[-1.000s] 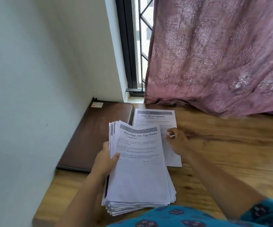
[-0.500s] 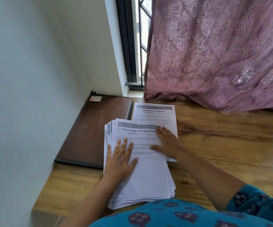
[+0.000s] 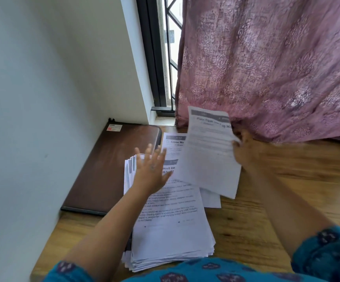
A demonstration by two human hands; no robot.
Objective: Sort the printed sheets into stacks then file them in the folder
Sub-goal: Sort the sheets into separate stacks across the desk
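On wooden desk (image 3: 287, 180), thick paper stack (image 3: 171, 226), left hand (image 3: 151, 171) over it with fingers spread wide, right hand (image 3: 244, 149) fingers pinching one lifted printed sheet (image 3: 210, 153), brown folder (image 3: 112, 167) beside.

A home, most likely. A patterned pink curtain (image 3: 267, 68) fills the upper right, hanging beside a grilled window (image 3: 168, 58) (dark frame). A wooden table (image 3: 287, 180) meets a plain wall (image 3: 32, 98) at left.

The right hand (image 3: 244, 151) holds one sheet (image 3: 210, 155) lifted above the table (image 3: 287, 190) (print blurred). The left hand (image 3: 150, 169) hovers spread over the stack (image 3: 171, 226).
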